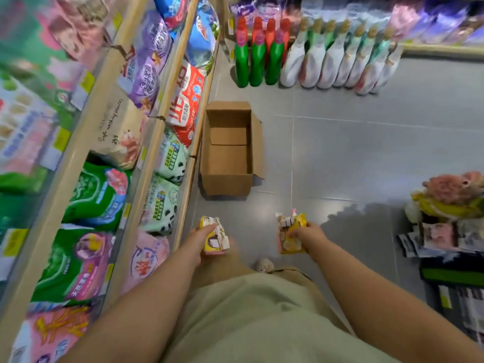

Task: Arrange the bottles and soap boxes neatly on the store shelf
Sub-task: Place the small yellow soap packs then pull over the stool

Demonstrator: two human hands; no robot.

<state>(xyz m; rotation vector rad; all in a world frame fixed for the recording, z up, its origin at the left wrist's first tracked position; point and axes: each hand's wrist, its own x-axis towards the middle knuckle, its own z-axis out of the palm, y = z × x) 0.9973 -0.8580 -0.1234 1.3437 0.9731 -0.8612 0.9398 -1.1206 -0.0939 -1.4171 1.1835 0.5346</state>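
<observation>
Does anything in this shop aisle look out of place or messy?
Yes. Rows of green bottles and white bottles stand on the floor, not on a shelf. An open, empty cardboard box sits on the floor by the shelf, and a loose heap of packets lies at the right.

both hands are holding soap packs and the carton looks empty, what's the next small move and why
Probably turn to the shelf and set the left pack there first: the left hand grips it, the right hand grips the right pack, and the cardboard box on the floor is empty.
</observation>
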